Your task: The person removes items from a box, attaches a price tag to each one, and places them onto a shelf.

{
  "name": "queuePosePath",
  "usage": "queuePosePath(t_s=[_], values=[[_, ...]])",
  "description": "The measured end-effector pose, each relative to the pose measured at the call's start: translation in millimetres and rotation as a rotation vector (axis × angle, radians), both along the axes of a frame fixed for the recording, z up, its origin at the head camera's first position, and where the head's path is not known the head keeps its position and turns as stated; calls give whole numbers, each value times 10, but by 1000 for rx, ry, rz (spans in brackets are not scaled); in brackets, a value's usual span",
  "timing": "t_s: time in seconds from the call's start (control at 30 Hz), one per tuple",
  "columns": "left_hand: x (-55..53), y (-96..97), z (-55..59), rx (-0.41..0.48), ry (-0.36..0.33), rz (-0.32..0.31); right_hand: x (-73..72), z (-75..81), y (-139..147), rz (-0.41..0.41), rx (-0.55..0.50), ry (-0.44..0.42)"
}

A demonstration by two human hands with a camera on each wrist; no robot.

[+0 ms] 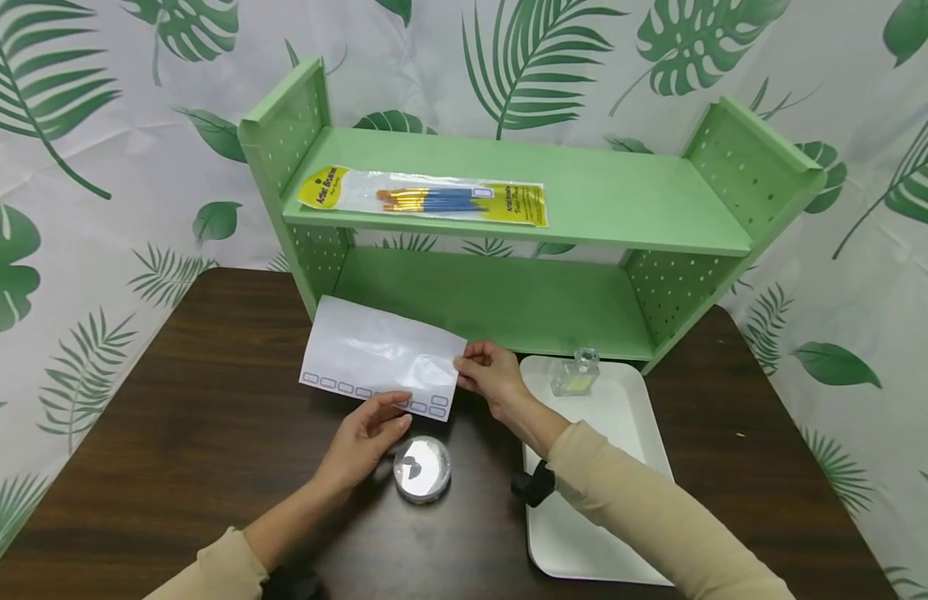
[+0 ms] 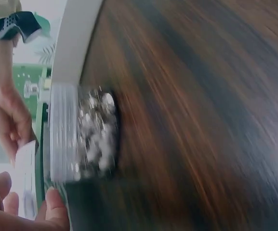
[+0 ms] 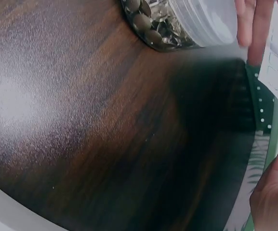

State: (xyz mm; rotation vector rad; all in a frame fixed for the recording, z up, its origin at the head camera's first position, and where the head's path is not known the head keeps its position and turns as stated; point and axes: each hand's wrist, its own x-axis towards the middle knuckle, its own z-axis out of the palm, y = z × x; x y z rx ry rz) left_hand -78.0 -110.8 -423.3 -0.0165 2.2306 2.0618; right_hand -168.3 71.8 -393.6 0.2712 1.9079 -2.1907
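Note:
A white sheet of label stickers (image 1: 381,342), with blue-bordered labels along its lower edge, is held up above the table before the shelf. My right hand (image 1: 497,380) pinches its right edge between thumb and fingers. At the lower edge, my left hand (image 1: 365,437) has its fingertips over the labels, thumb apart and below; whether it grips the sheet is unclear. Just below the left hand stands a round clear jar (image 1: 422,469) with a lid. Small metallic pieces show through the jar (image 2: 98,134) in the left wrist view.
Behind the sheet stands a green two-tier shelf (image 1: 494,287), with a packet of artist brushes (image 1: 426,198) on its upper board. To the right, a white tray (image 1: 539,533) holds a small glass bottle (image 1: 576,375) and lies partly under my right forearm. Dark wooden table (image 1: 172,433) surrounds these.

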Motion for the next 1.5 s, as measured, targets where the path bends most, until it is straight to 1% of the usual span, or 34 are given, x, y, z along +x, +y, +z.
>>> queuePosePath(t_s=[0.07,0.1,0.2,0.27,0.37,0.5,0.6,0.77,0.9,1.13,1.37,1.5], values=[[-15,90,5,71,-36,32,8,-4,-6,-9,-7,-5],[-23,129,3,105,-51,57,11,-5,-10,-15,-11,-8],[-50,219,-10,172,-75,138,25,-14,-25,-32,-21,-11],[-64,258,-10,183,-79,181,32,-20,-37,-40,-21,-15],[-83,299,-1,187,-85,205,44,-32,-50,-46,-14,-16],[-109,341,10,179,-65,206,51,-53,-53,-42,-2,-22],[-130,348,2,149,-43,213,49,-64,-53,-40,-3,-25],[-153,333,-31,78,-25,205,51,-64,-49,-43,-8,-29],[-151,323,-40,24,-7,201,57,-72,-46,-43,-13,-31],[-153,318,-38,-1,15,189,60,-76,-51,-45,-21,-42],[-150,319,-56,-57,46,180,71,-81,-40,-43,-12,-41],[-153,326,-67,-60,33,172,80,-84,-38,-38,-10,-39]])
